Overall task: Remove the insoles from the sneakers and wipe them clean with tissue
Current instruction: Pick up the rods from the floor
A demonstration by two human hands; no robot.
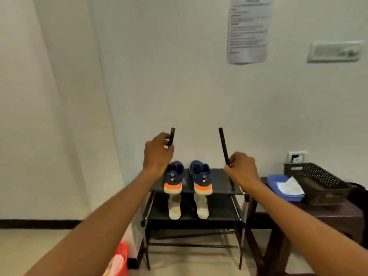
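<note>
Black metal left post (171,136): left hand (157,154) grips it, fingers curled round, post top sticking out above.
Right post (223,144): right hand (242,168) closed round its lower part.
Rack (225,176): both posts rise from its back corners.
Sneakers (201,178): navy and orange pair on top shelf, heels toward camera, side by side, apart.
In the way: left wrist covers part of the left sneaker; right forearm crosses the rack's right front corner.
Pale insole-shaped pieces (174,208): two, lower shelf, under the sneakers; can't confirm insoles.
Tissue (289,187): white, in blue tray (274,181).
Table (338,214): dark, right of rack, carries tray and black basket (316,180).
Red bucket (121,257): floor, lower left.
</note>
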